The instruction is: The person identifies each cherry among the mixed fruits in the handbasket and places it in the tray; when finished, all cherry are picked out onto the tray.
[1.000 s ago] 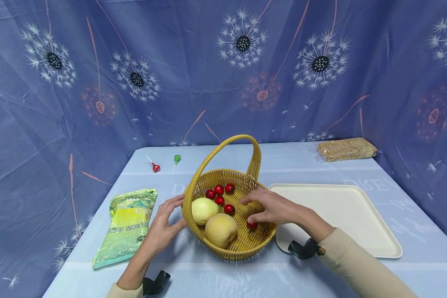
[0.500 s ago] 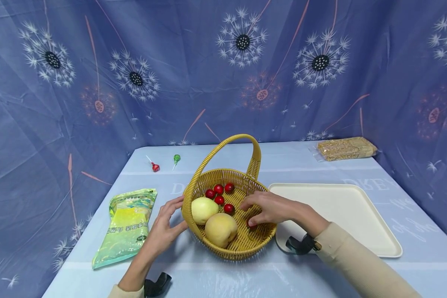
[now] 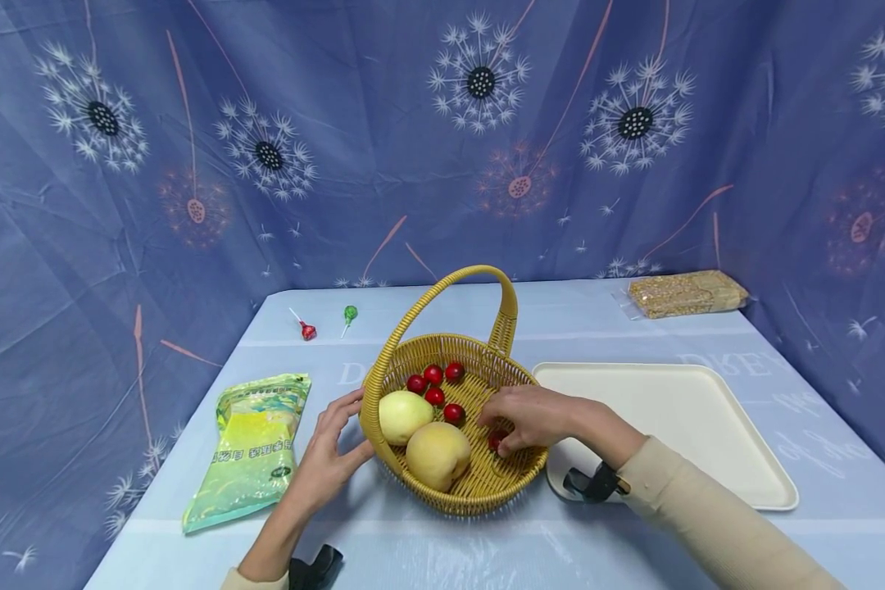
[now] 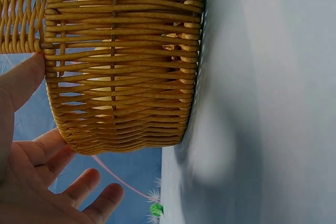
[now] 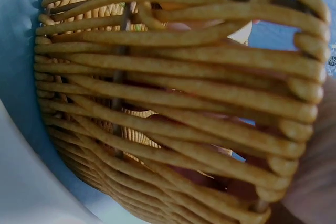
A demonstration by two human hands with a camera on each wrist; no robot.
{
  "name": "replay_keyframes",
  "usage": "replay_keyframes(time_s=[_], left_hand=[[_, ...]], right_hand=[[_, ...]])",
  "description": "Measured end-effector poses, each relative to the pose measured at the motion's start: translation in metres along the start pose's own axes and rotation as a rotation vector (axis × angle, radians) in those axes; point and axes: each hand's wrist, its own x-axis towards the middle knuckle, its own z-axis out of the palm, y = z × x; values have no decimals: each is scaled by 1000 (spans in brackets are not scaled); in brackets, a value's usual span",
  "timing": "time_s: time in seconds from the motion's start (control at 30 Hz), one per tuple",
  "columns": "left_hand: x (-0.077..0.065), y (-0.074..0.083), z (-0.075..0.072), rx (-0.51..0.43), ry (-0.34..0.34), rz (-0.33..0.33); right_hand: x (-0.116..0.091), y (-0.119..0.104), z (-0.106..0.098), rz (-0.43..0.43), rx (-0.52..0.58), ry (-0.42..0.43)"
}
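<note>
A yellow woven basket (image 3: 457,506) with a tall handle stands mid-table in the head view. In it lie a pale yellow-green apple (image 3: 404,416), a peach-like yellow fruit (image 3: 438,456) and several red cherries (image 3: 433,375). Inside the right part of the basket, my right hand (image 3: 534,416) has its thumb and fingers around another cherry (image 3: 496,441). The wicker hides most of those fingers in the right wrist view. My left hand (image 3: 324,459) is at the basket's left side; its thumb and forefinger touch the rim in the left wrist view, other fingers extended.
A cream tray (image 3: 678,434) lies right of the basket, close to it. At left is a green-yellow packet (image 3: 254,451). Farther back lie a red lollipop (image 3: 307,331) and a green lollipop (image 3: 350,315). A clear bag of grains (image 3: 686,294) sits at the back right.
My right hand's fingers have bent down and closed around the cherry at the right of the basket. My left hand has hardly moved, and the basket stays put.
</note>
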Motion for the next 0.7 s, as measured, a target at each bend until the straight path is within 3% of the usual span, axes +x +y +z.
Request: replay_keyframes(time_s=[0.27, 0.7], left_hand=[[-1, 1, 1, 1, -2, 3], [-1, 1, 1, -10, -12, -12]], right_hand=[[4, -1, 1, -16, -14, -42], [12, 2, 7, -22, -15, -6]])
